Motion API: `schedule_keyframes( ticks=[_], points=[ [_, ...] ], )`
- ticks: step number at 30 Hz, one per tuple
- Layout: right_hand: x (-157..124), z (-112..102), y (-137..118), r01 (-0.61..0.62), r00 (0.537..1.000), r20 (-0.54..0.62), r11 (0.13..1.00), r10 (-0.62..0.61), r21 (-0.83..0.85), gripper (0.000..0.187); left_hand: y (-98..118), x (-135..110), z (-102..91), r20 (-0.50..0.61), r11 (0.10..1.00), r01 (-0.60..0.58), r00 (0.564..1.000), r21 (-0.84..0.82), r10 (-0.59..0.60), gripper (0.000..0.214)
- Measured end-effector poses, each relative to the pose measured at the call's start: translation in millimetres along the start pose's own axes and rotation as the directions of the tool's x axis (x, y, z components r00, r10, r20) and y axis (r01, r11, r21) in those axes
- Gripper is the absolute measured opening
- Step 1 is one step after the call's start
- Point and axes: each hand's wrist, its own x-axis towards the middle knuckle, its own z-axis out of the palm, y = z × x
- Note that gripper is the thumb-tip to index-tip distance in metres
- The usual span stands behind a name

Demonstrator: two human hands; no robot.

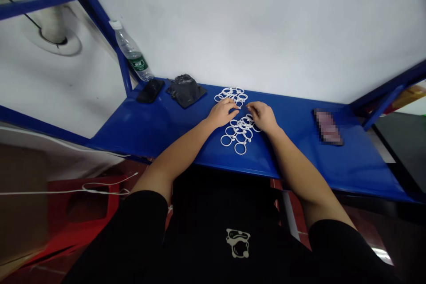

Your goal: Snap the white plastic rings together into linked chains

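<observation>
Our left hand [221, 113] is by the far white rings [232, 95], our right hand [263, 116] by the near white rings [238, 129] on the desk [296, 113]; we cannot tell whether either grip is closed. Overlapping rings could snag if we drag one.

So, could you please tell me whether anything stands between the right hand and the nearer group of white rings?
Nothing visible does: the right hand is at the right edge of the nearer white rings, and no other object shows between them.
</observation>
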Motion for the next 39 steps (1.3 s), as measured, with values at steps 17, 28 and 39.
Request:
schedule_keyframes(
  ticks=[17,28,39],
  points=[
    [5,1,-21,0.0,0.97,0.237,0.976,0.053,-0.218,0.059,9,1,-8.2,0.109,0.963,0.191,0.971,0.189,-0.213,0.034],
    [0,-7,-25,0.016,0.94,0.335,0.973,0.063,-0.23,0.057,19,-1,-14.5,0.124,0.94,0.255,0.95,0.225,-0.288,0.047],
    [0,-7,-17,0.037,0.938,0.346,0.98,0.034,-0.196,0.037,11,-2,-8.2,0.136,1.0,0.022,0.99,-0.001,-0.021,0.014]
  ],
)
